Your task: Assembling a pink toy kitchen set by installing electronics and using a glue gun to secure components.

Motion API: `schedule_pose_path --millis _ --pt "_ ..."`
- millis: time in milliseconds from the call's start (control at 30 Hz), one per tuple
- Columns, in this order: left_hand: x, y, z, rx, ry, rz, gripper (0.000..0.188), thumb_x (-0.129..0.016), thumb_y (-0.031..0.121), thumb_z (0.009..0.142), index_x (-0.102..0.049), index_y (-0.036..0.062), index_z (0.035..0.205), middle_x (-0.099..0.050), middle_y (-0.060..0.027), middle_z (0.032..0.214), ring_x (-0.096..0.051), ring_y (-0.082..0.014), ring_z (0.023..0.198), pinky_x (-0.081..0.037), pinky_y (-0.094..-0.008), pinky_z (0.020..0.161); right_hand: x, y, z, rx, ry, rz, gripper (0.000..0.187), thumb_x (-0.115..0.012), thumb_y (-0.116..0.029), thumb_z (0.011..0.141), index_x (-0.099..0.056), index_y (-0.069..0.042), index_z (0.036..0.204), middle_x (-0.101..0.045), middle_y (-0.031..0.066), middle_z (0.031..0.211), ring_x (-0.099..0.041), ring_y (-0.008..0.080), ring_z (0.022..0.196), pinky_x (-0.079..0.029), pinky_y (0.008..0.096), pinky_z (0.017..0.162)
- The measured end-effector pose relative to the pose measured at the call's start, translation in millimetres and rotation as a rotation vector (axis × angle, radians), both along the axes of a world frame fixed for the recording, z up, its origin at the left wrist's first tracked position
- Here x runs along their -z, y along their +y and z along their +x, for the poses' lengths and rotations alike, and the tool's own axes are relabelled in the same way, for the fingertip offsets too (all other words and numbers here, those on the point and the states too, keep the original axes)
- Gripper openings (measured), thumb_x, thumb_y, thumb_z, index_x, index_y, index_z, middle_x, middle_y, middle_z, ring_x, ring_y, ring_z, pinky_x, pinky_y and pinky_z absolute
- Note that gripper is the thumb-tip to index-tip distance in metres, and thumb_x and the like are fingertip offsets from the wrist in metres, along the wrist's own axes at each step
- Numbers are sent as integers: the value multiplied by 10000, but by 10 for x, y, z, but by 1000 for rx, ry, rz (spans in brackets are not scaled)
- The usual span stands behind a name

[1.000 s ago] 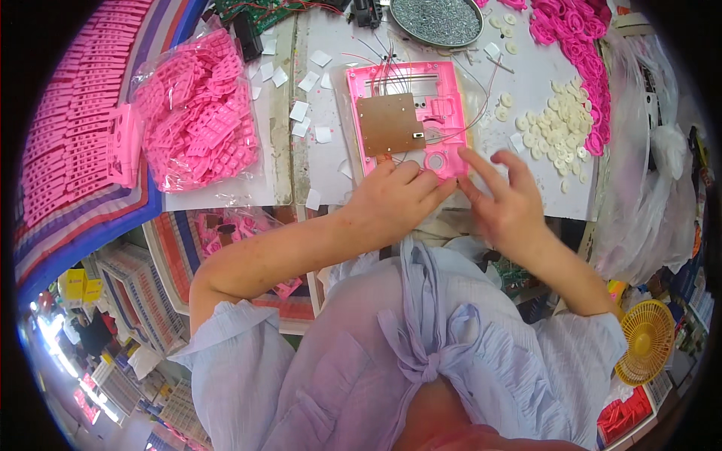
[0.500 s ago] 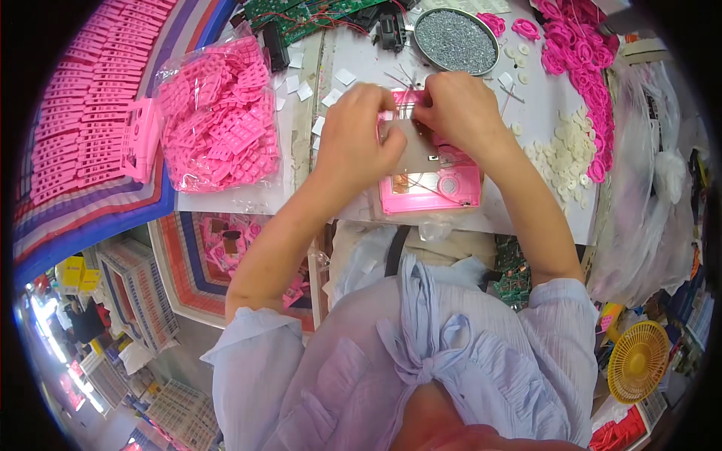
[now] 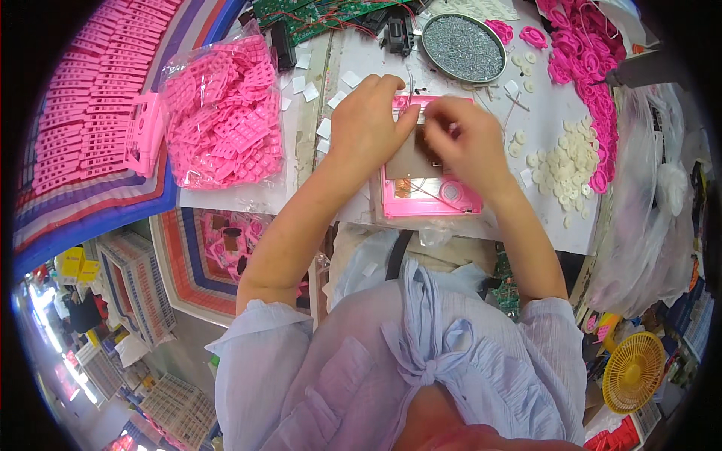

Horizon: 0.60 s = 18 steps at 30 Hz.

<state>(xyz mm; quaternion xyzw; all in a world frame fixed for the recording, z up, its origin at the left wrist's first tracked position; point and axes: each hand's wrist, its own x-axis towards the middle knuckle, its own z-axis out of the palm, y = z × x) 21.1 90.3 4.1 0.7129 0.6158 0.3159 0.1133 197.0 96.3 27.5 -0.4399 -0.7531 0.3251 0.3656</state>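
Observation:
A pink plastic casing (image 3: 431,207) lies before me on the white worktable, with a silvery round part and thin wires showing in its lower half. Across its middle is a flat grey-brown plate (image 3: 404,159). My left hand (image 3: 366,124) is closed round the casing's upper left edge, its thumb over the inner side near the top; thin wires run by the fingertips. Over the casing's upper right, my right hand (image 3: 470,143) has its fingers curled in, slightly smeared by motion. Whatever may be between those fingertips is hidden.
A round tray of small screws (image 3: 464,49) stands behind the casing. White plastic discs (image 3: 565,167) and pink rings (image 3: 594,90) are heaped at right. Left are a bag of pink key parts (image 3: 222,113) and rows of pink casings (image 3: 98,98). Green circuit boards (image 3: 297,16) lie at the back.
My right hand has moved down and right from the casing's top edge, its fingers now curled over the plate. My left thumb has shifted up toward the casing's top; the plate lies lower left.

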Motion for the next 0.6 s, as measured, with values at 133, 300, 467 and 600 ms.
schedule_pose_path --millis 133,300,467,600 --pt "12 79 -108 54 40 -64 345 -737 325 829 -747 107 1096 -651 -104 922 -639 -293 837 -505 -427 747 126 -60 -10 -246 -356 388 170 -694 -122 802 -703 -117 971 -656 6 972 -643 227 957 -562 361 676" --pt "26 168 -87 102 162 89 275 -745 301 819 -773 109 1013 -664 -57 978 -623 -274 935 -445 -434 856 -46 -46 142 -474 -265 397 223 -701 -84 775 -713 -120 995 -661 23 1009 -635 255 921 -562 366 732" --pt "66 127 -18 141 11 145 209 -749 229 811 -757 111 983 -671 -28 1010 -611 -256 973 -382 -427 924 -53 357 302 -119 -68 368 265 -668 -52 800 -715 -83 1058 -681 94 1016 -642 308 876 -547 386 759" --pt "57 110 -7 164 2 177 210 -748 202 808 -742 106 995 -677 -22 1036 -612 -255 975 -380 -425 925 29 597 205 -96 -178 265 285 -675 -66 820 -717 -82 1102 -680 136 1001 -617 337 921 -527 426 797"
